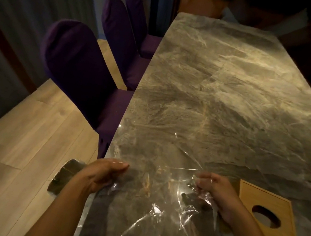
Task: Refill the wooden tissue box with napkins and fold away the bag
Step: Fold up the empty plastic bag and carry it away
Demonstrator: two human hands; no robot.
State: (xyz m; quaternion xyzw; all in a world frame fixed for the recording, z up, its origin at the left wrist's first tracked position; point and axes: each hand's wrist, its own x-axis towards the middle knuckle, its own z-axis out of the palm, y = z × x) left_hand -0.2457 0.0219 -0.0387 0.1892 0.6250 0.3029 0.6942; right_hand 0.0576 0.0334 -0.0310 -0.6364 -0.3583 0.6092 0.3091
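At the bottom of the frame I see both hands pinching a clear plastic bag spread over the marble desk; the left hand grips its left edge, the right hand its crumpled right edge. The wooden tissue box lies at lower right, just beside the right hand; purple chairs line the left.

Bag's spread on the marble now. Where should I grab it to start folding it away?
Take the clear plastic bag by its near corners, coming from the near table edge, where the left hand and right hand already pinch it. The film lies flat and stretches away, so lifting those corners should fold it forward, clear of the wooden tissue box.
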